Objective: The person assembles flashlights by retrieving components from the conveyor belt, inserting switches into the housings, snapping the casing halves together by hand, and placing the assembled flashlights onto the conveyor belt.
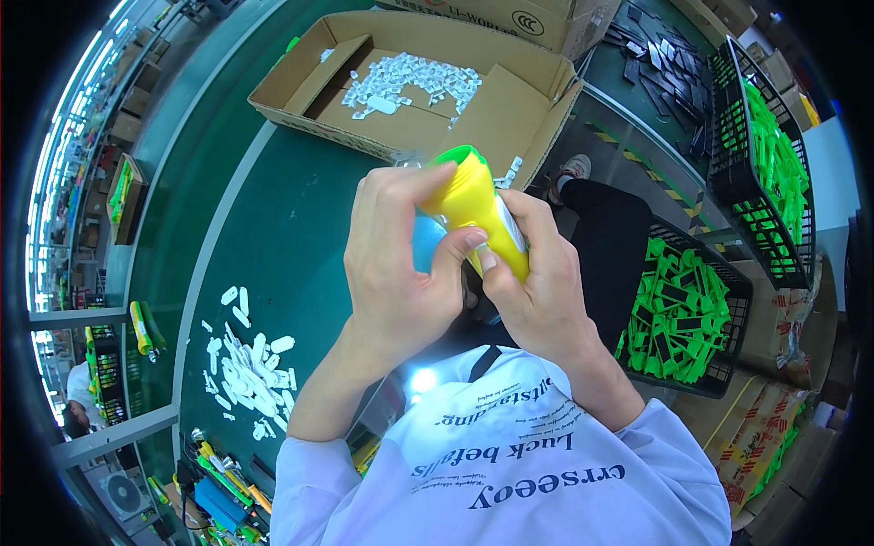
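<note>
Between both hands, above the table's edge, is a yellow plastic tube-shaped housing [464, 196] with a green inner rim at its upper end and a pale panel on its right side. My left hand [391, 250] wraps round its left side, fingers over the upper end and thumb on the front. My right hand [542, 278] grips the lower right side, thumb pressed near the left thumb. Behind my left fingers a light blue surface [426, 241] partly shows; I cannot tell what it is.
On the green table [282, 200] stands an open cardboard box [319, 136] with small white parts [401, 82]. White pieces [255, 369] lie in a pile at left, tools [218, 491] nearer. Black crates [742, 300] of green parts [678, 314] stand at right. Black strips [660, 68] lie far right.
</note>
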The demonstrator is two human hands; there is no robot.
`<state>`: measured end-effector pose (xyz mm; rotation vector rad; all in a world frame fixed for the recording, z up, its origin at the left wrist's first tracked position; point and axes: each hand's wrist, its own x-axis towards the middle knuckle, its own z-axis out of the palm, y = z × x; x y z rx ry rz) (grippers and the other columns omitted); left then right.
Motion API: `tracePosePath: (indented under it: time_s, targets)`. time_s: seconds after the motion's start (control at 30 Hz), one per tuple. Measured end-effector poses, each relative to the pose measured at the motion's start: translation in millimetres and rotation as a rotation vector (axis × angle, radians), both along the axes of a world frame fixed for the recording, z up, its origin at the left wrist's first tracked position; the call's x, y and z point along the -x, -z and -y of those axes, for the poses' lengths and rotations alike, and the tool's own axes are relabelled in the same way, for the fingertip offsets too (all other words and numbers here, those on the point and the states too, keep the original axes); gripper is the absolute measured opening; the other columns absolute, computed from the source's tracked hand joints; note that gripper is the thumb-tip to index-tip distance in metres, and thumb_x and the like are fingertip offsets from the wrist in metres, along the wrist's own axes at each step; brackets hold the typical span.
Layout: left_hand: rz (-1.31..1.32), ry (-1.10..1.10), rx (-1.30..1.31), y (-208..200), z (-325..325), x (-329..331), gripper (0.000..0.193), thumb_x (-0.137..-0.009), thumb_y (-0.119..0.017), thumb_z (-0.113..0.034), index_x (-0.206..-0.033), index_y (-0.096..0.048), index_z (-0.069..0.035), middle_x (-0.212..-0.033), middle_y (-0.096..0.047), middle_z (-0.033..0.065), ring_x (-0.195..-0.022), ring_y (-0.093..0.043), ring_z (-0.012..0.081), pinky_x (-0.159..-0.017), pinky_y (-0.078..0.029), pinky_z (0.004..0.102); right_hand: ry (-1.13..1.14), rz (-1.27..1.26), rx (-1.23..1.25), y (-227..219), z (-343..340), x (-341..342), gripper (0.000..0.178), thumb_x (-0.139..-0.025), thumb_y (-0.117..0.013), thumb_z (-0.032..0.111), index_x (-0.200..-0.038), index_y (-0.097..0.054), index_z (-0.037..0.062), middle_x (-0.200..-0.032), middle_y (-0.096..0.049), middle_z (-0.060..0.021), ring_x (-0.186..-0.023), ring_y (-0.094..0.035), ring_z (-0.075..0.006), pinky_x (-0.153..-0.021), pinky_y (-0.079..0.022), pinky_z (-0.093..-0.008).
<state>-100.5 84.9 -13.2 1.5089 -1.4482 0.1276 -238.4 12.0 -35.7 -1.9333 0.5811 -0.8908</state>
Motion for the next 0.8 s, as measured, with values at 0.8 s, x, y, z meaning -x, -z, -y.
tracePosePath:
  time_s: [0.8]
  targets:
    - [0.054, -0.085, -0.238, -6, -7, 8, 0.056, -0.064, -0.079, -0.002, -0.109, -0.045, -0.007, -0.105, -0.049, 0.0095, -0.098, -0.045, 0.0267, -0.086, -0.028, 0.0388, -0.041, -0.031, 0.12, 1, 4, 10, 0.057, -0.07, -0.06, 0.002, -0.126, -0.048, -0.0031, -0.099, -0.062, -0.0223, -0.081, -0.065, -0.0394, -0.069, -0.053, -0.0429]
